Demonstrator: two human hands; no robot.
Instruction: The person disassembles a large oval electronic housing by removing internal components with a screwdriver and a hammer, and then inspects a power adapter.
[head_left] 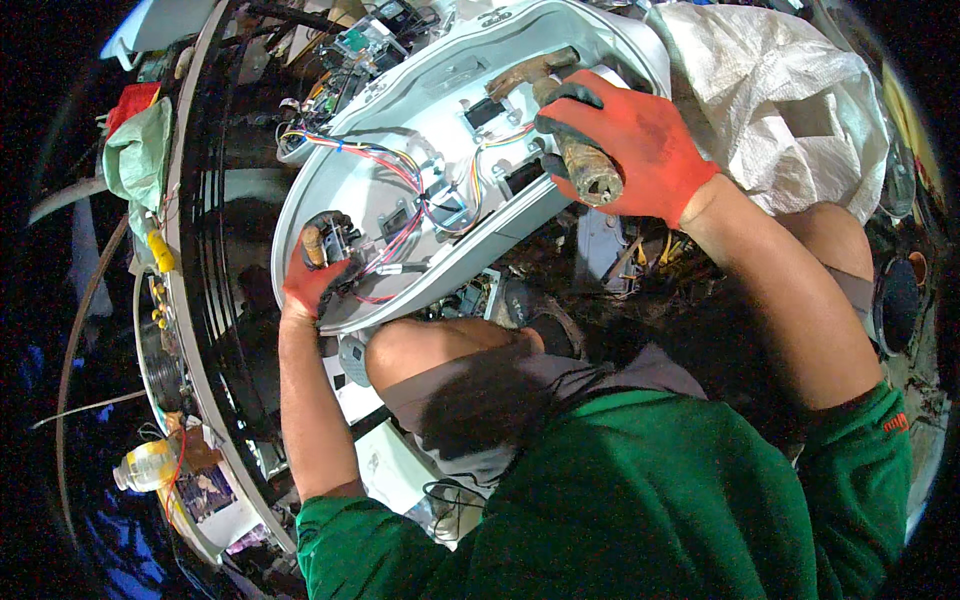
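My right hand point(640, 145), in a red and black glove, is closed around the handle of a rusty hammer point(592, 172). The hammer's worn brown head point(528, 72) lies beyond my fingers, over the far end of a white oval casing point(480, 248). At the casing's near left end, my left hand point(318, 272), gloved alike, closes on a short brown rod point(313, 243) beside a small metal part. The rod's lower end is hidden. Red, yellow and dark wires point(408, 170) run across the casing between small dark modules point(396, 222).
A white woven sack point(765, 95) stands at the far right. Circuit boards and loose parts point(365, 45) are heaped beyond the casing. To the left are a curved rack edge point(190, 130), a green bag point(140, 155) and a clear bottle point(147, 467). My bare knee point(440, 350) is close to the casing.
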